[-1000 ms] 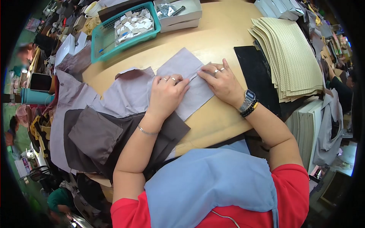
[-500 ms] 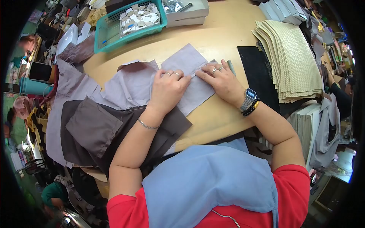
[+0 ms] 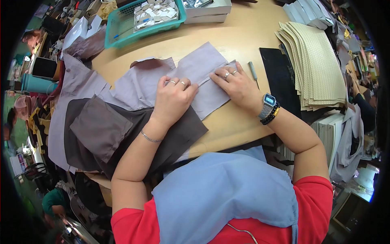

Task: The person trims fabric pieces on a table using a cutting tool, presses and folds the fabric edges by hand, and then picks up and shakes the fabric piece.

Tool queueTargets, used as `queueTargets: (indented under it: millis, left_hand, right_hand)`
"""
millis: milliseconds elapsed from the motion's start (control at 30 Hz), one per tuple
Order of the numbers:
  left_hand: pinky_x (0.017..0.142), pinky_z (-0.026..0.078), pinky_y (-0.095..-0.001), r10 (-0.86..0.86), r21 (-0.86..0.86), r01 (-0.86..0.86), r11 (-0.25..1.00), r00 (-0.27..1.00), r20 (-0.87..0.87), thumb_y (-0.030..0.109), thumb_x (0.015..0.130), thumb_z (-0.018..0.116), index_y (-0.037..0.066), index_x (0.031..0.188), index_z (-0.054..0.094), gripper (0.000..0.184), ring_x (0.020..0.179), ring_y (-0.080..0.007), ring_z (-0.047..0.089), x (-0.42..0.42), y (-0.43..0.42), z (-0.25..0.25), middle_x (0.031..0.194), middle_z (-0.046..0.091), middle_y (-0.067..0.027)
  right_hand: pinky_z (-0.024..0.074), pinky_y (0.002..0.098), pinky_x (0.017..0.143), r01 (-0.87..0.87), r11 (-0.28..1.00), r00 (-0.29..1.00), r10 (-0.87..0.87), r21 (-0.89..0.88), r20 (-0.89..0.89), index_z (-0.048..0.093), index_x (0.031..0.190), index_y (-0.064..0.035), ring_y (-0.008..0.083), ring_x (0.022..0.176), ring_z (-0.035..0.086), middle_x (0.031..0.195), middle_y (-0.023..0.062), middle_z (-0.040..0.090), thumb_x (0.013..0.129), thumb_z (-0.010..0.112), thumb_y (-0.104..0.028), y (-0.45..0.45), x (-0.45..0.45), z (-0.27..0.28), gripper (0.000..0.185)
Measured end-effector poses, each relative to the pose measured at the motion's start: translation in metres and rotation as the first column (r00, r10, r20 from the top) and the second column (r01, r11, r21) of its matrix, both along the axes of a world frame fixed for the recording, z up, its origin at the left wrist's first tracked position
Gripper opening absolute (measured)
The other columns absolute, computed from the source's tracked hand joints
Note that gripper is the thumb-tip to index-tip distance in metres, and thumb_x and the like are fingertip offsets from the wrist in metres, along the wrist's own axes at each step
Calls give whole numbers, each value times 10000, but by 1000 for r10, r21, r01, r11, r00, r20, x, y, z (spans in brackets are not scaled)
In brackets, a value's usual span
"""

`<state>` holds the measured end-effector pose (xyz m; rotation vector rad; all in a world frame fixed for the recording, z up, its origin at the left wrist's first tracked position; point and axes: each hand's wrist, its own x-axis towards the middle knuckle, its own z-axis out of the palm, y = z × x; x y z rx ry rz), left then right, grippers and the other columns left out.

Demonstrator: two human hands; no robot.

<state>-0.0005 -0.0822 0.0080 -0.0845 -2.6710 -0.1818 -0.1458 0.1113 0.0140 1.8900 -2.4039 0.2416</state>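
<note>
A lilac-grey fabric piece [image 3: 203, 57] lies on the table with a narrow folded seam running across it between my hands. My left hand [image 3: 175, 95] is closed, its fingers curled and thumb pressed at the left end of the seam. On the right part of the seam, my right hand [image 3: 240, 88] has thumb and fingers closed on the cloth; what sits under the fingertips is hidden. A slim grey-green pen-like tool [image 3: 252, 70] lies just right of that hand. Below my left forearm spreads dark brown-grey fabric [image 3: 178, 126], with a dark pocket-shaped piece [image 3: 101, 129] on top.
More lilac-grey cloth [image 3: 134, 87] lies rumpled at left. A teal basket [image 3: 109, 38] holding white tags and a white box [image 3: 207, 15] stand at the back. Cream textured sheets [image 3: 313, 67] are stacked at right, beside a flat black piece [image 3: 276, 77].
My hands have spread slightly apart along the seam, the left one shifting left and down. The pen-like tool now shows clear of my right hand. The view has shifted a little.
</note>
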Motion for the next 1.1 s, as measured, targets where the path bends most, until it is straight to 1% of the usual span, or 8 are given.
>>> queueTargets:
  millis: [233,367,533,633,767,833,967,1100]
  left_hand:
    - [827,425,-386,-26,-89,24,996,999,-32,260,833,738,211,914,733,95,731,-138,589,8,-6,-4,804,614,57]
    - [825,424,-385,-33,-73,30,997,999,-38,259,831,739,202,910,730,98,744,-137,594,14,-9,-7,813,621,59]
    - [867,422,-410,-15,-30,14,999,1000,-28,250,839,700,175,907,699,101,788,-129,602,21,-8,-5,838,617,48]
    - [837,419,-388,0,-12,-1,1000,999,-33,263,828,742,182,889,717,105,779,-143,603,24,-8,-4,829,635,55]
    - [849,413,-387,18,-17,-19,1000,999,-28,269,820,749,183,886,715,114,801,-140,609,31,-9,-1,836,639,59]
    - [855,410,-387,23,-19,-24,1000,999,-30,271,816,752,184,884,716,116,807,-139,612,33,-9,0,839,640,60]
    - [881,419,-423,17,-16,-18,1000,999,-44,261,822,720,190,876,678,99,787,-134,598,34,-11,-3,835,614,58]
    - [888,417,-430,25,-15,-26,1000,998,-51,271,820,722,193,872,677,104,796,-134,602,37,-11,-3,834,612,59]
  right_hand:
    - [370,586,1078,-25,998,1000,25,57,-8,543,1342,-101,280,1197,558,1240,120,567,908,470,-90,-3,7,3,440]
    - [392,584,1059,-40,999,999,40,17,26,527,1361,-105,294,1197,557,1249,137,556,908,470,-89,-7,13,-4,457]
    - [414,578,1041,-39,996,999,41,78,-24,527,1360,-99,302,1202,552,1248,145,554,907,470,-91,-9,20,4,456]
    - [417,574,1039,-34,996,999,34,79,-5,526,1362,-98,305,1201,551,1248,145,555,905,476,-94,-14,25,-4,460]
    - [426,560,1035,-22,993,1000,23,114,-13,525,1363,-99,307,1197,552,1253,143,554,903,485,-104,-17,35,7,462]
    - [426,569,1026,-38,995,999,37,96,3,525,1349,-75,311,1189,565,1245,161,568,905,493,-113,-18,35,7,447]
    - [425,575,1023,-67,997,997,66,35,27,526,1340,-59,311,1189,570,1226,165,577,909,495,-119,-21,37,-4,436]
    - [421,581,1026,-73,994,997,72,77,19,528,1336,-51,310,1202,564,1234,163,573,915,491,-121,-23,43,6,429]
